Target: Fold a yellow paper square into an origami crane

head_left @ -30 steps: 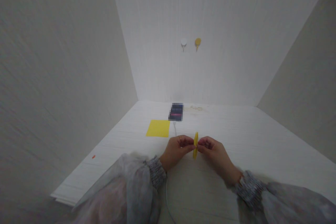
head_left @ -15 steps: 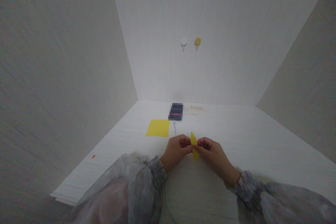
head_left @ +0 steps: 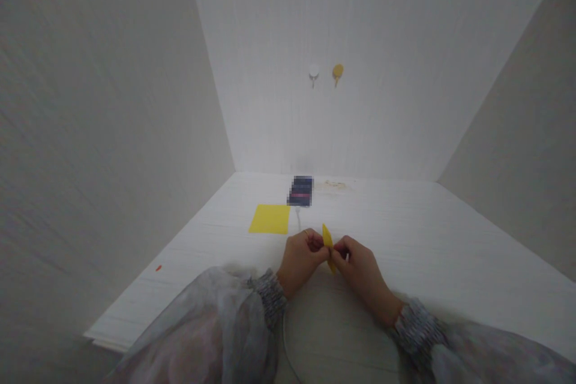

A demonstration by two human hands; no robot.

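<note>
A small folded piece of yellow paper stands nearly edge-on between my two hands, above the white table. My left hand pinches it from the left side, thumb and fingertips closed on it. From the right, the thumb and fingers of my right hand are pinched together at its middle. The exact fold is hard to make out from this angle. A flat yellow sheet of paper lies on the table, beyond my left hand and to its left.
A dark, pixelated phone-like device lies near the back wall, with a pale cable running toward me. A small orange-red bit is at the table's left. On the wall hang a white hook and a yellow hook.
The folded yellow paper and both hands have shifted slightly left. The paper shows narrower, and my right fingers have curled in closer around its middle.
</note>
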